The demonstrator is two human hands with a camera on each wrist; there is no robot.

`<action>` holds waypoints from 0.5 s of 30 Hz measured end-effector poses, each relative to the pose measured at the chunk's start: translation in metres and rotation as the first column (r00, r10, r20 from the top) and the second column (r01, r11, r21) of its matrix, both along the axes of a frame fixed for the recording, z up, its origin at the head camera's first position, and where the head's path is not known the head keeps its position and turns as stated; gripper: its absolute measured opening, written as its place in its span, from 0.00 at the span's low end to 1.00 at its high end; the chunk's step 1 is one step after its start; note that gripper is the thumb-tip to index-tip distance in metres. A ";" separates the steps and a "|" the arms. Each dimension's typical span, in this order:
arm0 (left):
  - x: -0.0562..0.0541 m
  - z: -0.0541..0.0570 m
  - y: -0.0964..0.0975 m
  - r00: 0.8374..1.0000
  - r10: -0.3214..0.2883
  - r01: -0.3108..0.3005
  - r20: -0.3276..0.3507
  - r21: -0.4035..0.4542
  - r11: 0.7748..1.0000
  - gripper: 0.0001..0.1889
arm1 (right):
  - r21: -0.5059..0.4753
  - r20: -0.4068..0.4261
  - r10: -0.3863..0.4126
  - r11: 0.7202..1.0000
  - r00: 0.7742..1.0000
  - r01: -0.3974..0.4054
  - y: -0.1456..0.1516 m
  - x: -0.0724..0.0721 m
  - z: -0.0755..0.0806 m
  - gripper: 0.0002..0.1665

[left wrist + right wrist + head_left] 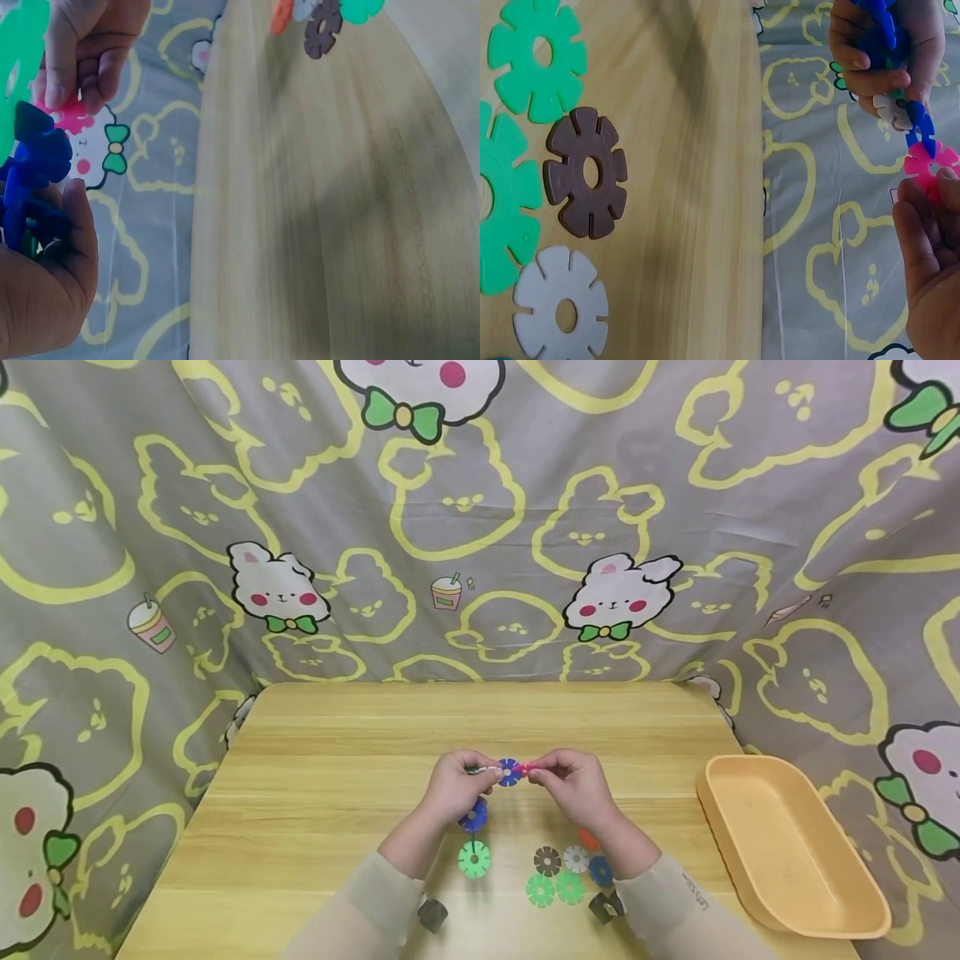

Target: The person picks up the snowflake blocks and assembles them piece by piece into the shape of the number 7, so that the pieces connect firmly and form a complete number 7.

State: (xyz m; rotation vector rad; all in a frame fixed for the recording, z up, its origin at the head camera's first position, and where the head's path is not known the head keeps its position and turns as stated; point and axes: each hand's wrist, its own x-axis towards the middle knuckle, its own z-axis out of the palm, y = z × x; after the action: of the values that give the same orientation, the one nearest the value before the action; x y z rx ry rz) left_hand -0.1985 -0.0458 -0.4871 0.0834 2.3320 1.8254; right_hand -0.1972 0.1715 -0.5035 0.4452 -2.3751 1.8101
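Above the middle of the table my left hand (459,785) grips a chain of slotted plastic discs. Its fingers partly cover the pieces they hold. A blue disc (473,816) and a light green disc (474,860) hang below that hand. At the chain's other end, a white disc (891,109) by the left fingertips meets another blue disc (508,772). My right hand (577,787) pinches a pink disc (922,161) between thumb and fingers. The pink disc's edge meets the blue one; how deep the slots engage I cannot tell.
Loose discs lie below my right hand: brown (547,861), white (576,858), blue (601,871), orange (589,838) and two green ones (540,890). An orange-yellow plastic tray (795,852) stands at the table's right edge. A patterned curtain (480,610) hangs behind the wooden table (337,760).
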 end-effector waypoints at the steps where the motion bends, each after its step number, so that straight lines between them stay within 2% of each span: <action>1: 0.000 0.000 0.000 1.000 0.002 -0.002 0.000 0.002 1.000 0.05 | -0.001 -0.006 0.002 1.000 1.000 -0.002 0.000 0.000 0.001 0.04; 9: 0.001 -0.002 0.002 1.000 -0.011 0.011 -0.001 0.011 1.000 0.05 | -0.015 -0.006 0.008 1.000 1.000 -0.008 0.002 0.003 0.001 0.02; 12: 0.000 0.001 0.000 0.999 -0.039 0.038 -0.037 -0.036 0.999 0.05 | -0.007 -0.008 -0.001 1.000 1.000 0.001 0.002 0.002 0.000 0.02; 15: -0.002 0.004 0.000 0.992 -0.062 0.046 -0.110 -0.142 0.989 0.06 | -0.008 -0.017 -0.028 1.000 0.999 0.028 0.000 0.002 0.000 0.01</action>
State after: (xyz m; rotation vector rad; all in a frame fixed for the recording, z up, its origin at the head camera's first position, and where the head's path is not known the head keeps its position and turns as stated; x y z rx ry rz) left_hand -0.2006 -0.0460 -0.4826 0.2359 2.5017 1.6684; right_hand -0.1952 0.1719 -0.5038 0.4227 -2.3505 1.7958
